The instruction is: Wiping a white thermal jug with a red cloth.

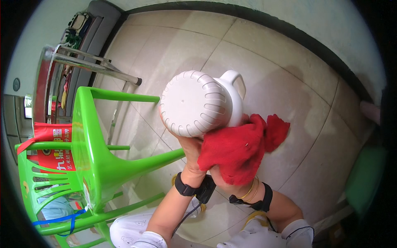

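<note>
A white plastic jug [192,102] is held up off the floor, with its round ridged base turned toward me. Its handle [234,79] juts out at the upper right. My left hand [190,150] grips the jug from behind and below, and its fingers are mostly hidden by the base. A red cloth [235,148] covers most of my right hand [221,178], which presses it against the jug's lower right side. One end of the cloth hangs loose to the right. The jug's mouth is out of sight.
A green plastic chair [102,161] stands close at the left, with a red bag [55,148] bearing writing on its far side. Behind it are a metal-legged table [96,66] and a grey sofa [93,34]. A blurred green object [366,179] is at the right, above the tiled floor [297,130].
</note>
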The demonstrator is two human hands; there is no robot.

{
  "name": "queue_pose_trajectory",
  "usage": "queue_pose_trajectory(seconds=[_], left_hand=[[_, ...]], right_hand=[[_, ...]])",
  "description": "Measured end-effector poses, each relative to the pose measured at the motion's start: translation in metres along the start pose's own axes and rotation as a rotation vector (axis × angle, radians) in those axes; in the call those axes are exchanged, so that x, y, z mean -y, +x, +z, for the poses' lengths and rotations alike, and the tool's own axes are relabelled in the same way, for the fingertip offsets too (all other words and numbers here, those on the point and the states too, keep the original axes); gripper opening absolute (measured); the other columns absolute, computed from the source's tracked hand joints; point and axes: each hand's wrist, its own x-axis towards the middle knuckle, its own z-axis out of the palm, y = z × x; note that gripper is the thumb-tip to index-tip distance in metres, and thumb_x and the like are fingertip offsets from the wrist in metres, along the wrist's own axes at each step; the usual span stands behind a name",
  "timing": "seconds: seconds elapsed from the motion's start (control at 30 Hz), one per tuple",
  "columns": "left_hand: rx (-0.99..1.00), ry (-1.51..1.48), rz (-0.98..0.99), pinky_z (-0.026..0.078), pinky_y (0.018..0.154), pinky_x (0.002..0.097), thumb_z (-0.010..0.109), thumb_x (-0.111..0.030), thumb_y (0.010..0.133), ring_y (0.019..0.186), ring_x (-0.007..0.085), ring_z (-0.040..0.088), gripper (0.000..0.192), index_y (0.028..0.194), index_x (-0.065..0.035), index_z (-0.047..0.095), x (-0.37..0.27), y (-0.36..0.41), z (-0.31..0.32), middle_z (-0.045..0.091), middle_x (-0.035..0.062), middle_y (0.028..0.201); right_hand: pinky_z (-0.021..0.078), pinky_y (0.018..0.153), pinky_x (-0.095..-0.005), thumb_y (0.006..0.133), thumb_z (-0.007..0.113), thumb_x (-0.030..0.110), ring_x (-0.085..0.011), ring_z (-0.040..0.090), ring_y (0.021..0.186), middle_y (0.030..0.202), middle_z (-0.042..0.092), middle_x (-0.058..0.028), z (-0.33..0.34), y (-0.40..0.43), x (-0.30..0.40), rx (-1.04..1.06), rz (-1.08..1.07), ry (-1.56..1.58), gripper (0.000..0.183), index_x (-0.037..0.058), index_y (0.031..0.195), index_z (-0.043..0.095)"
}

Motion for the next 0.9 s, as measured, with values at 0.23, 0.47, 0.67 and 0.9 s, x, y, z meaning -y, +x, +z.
queue_pose_trajectory(seconds=[0.23, 0.47, 0.67, 0.9], left_hand=[[-0.025, 0.006, -0.013, 0.023, 0.098, 0.0381, 0.07, -0.014, 0.062, 0.118, 0.0253, 0.026, 0.103, 0.131, -0.006, -0.007, -0.004, 0.006, 0.004, 0.018, 0.0133, 0.13], [-0.049, 0.139, 0.037, 0.021, 0.098, 0.0381, 0.071, -0.014, 0.06, 0.118, 0.0254, 0.026, 0.106, 0.13, -0.0045, -0.008, -0.024, -0.009, 0.01, 0.017, 0.0138, 0.129], [-0.14, 0.08, -0.068, 0.021, 0.099, 0.0403, 0.074, -0.053, 0.045, 0.119, 0.0288, 0.024, 0.121, 0.129, -0.0021, 0.003, -0.025, -0.001, -0.016, 0.015, 0.0179, 0.13], [-0.089, -0.217, 0.079, 0.029, 0.096, 0.04, 0.079, -0.049, 0.037, 0.116, 0.0287, 0.032, 0.133, 0.13, -0.0083, -0.007, -0.026, 0.032, -0.007, 0.026, 0.0183, 0.127]], right_hand=[[0.0248, 0.092, -0.0469, 0.065, 0.06, 0.013, -0.0291, 0.046, 0.099, 0.101, 0.053, -0.0067, -0.006, -0.002, -0.001, -0.034, 0.034, 0.056, 0.027, 0.0131, 0.091, 0.058], [0.0272, 0.092, -0.0459, 0.067, 0.057, 0.009, -0.0298, 0.047, 0.097, 0.098, 0.054, -0.0081, -0.014, -0.013, -0.012, -0.148, 0.077, 0.128, 0.021, 0.0124, 0.088, 0.059], [0.0309, 0.09, -0.041, 0.07, 0.056, 0.007, -0.0297, 0.048, 0.098, 0.1, 0.054, -0.01, -0.017, -0.023, -0.019, -0.14, 0.093, 0.219, 0.019, 0.0089, 0.089, 0.059], [0.0313, 0.09, -0.0402, 0.068, 0.058, 0.01, -0.0303, 0.046, 0.102, 0.102, 0.054, -0.0097, -0.018, -0.029, -0.007, -0.051, 0.149, 0.161, 0.024, 0.0091, 0.093, 0.059]])
